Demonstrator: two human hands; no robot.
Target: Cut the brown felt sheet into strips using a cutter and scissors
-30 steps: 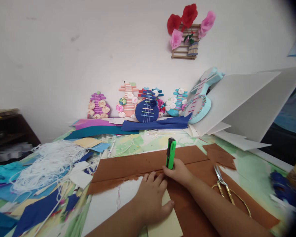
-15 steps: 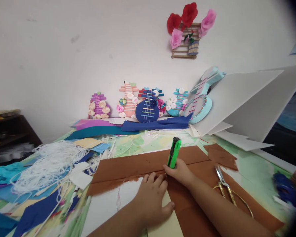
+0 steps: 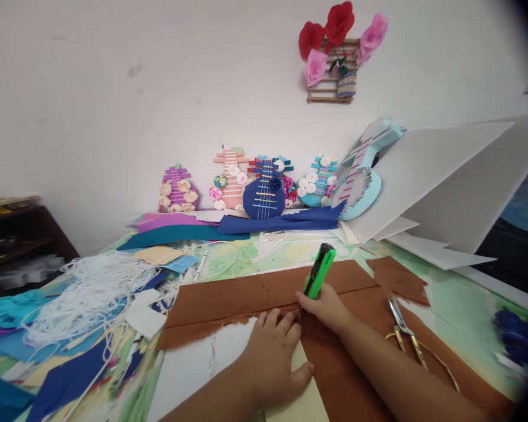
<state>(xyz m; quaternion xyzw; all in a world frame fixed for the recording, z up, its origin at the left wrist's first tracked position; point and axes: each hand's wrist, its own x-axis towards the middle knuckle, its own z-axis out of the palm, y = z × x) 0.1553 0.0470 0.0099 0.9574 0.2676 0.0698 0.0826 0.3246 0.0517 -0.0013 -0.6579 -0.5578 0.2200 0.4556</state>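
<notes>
My right hand (image 3: pixel 328 308) grips a green and black utility knife (image 3: pixel 319 271), which leans to the right over the brown paper (image 3: pixel 264 291). The knife's tip is low, close to my left fingertips, and its blade is hard to make out. Spread and flat, my left hand (image 3: pixel 275 354) presses on a pale yellow strip (image 3: pixel 303 394) and the brown sheet's edge. Beneath the left forearm lies a white board (image 3: pixel 202 366). Scissors with gold handles (image 3: pixel 405 331) rest partly spread on the brown paper, right of my right forearm.
Tangled white cord (image 3: pixel 88 293) and coloured paper scraps (image 3: pixel 70 375) cover the table's left. Several decorated paper lutes (image 3: pixel 264 196) stand along the wall behind blue strips (image 3: pixel 281 221). White boards (image 3: pixel 440 176) lean at the right, above a blue tape dispenser-like object (image 3: pixel 513 328).
The knife in my right hand has tilted further to the right. My left hand stays pressed in the same place; the whole view has shifted slightly.
</notes>
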